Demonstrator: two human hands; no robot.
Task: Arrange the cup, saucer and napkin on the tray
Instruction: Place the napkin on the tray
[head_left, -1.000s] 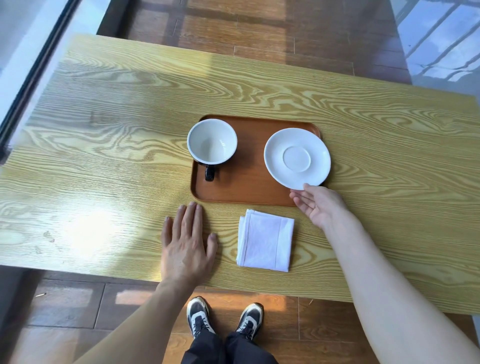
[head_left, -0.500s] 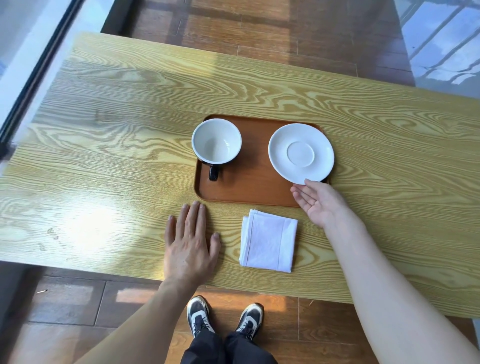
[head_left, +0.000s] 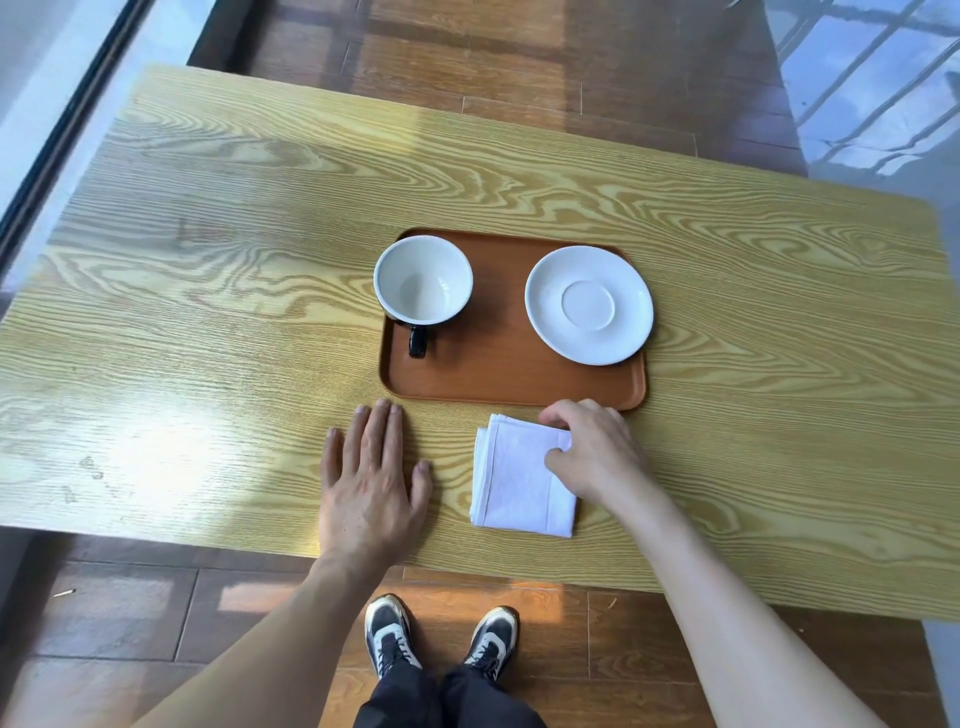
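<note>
A brown tray (head_left: 498, 374) lies on the wooden table. On its left end stands an empty cup (head_left: 423, 280), white inside and dark outside, with its handle pointing toward me. A white saucer (head_left: 588, 305) rests on the tray's right end. A folded white napkin (head_left: 514, 483) lies on the table just in front of the tray. My right hand (head_left: 592, 452) is on the napkin's far right corner, thumb and fingers pinching its edge. My left hand (head_left: 371, 483) lies flat on the table, fingers apart, to the left of the napkin.
The yellow wood-grain table (head_left: 208, 322) has its near edge just behind my wrists. Below it I see my shoes (head_left: 441, 639) on a brown wooden floor. A window frame runs along the far left.
My right hand has left the saucer's near edge and moved back and left onto the napkin's corner, closing on it. The saucer now sits on the tray. My left hand has stayed put.
</note>
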